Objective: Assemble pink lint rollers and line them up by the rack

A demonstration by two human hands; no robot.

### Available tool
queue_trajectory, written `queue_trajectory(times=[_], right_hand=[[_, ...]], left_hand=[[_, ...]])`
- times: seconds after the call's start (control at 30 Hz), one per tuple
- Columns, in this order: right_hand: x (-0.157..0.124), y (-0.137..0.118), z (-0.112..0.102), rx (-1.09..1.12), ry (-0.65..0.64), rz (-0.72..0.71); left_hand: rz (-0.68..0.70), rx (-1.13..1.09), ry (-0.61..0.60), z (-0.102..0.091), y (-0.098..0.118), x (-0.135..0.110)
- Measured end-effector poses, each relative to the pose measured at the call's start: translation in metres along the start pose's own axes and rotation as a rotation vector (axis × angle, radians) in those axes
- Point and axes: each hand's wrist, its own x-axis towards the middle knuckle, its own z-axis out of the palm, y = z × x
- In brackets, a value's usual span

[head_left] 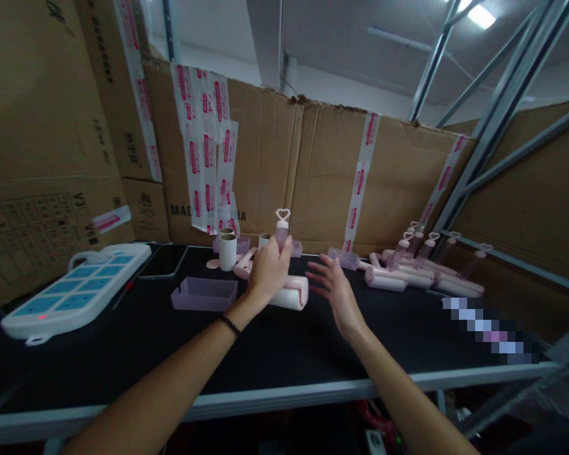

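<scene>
My left hand (268, 268) is closed round the handle of a pink lint roller (291, 292); the heart-shaped handle end (282, 216) points up and the white roll hangs just above the black table (123, 341). My right hand (334, 291) hovers beside the roll with fingers spread and nothing in it. A translucent pink tray-like cover (203, 294) lies just left of the roller.
A white power strip (71, 291) and a dark phone (164, 260) lie at the left. Cardboard tubes (227, 251) stand behind my hands. Several finished pink rollers (417, 268) are piled at the right. Taped cardboard walls (313, 170) and a metal rack frame (497, 120) enclose the table.
</scene>
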Motion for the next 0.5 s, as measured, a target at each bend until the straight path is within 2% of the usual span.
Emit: queue_trajectory(times=[0.1, 0.2, 0.33, 0.5], right_hand=[[-0.029, 0.011, 0.009, -0.013, -0.185, 0.095], [-0.042, 0.013, 0.027, -0.141, -0.272, 0.006], [-0.034, 0.012, 0.043, -0.280, -0.169, -0.112], [-0.028, 0.010, 0.038, -0.406, -0.068, -0.182]], left_hand=[[-0.140, -0.283, 0.128, 0.002, -0.005, 0.008], [-0.206, -0.436, 0.156, 0.006, -0.002, 0.008], [-0.228, -0.538, 0.105, 0.009, 0.001, 0.003], [-0.276, -0.658, 0.054, 0.009, -0.001, -0.001]])
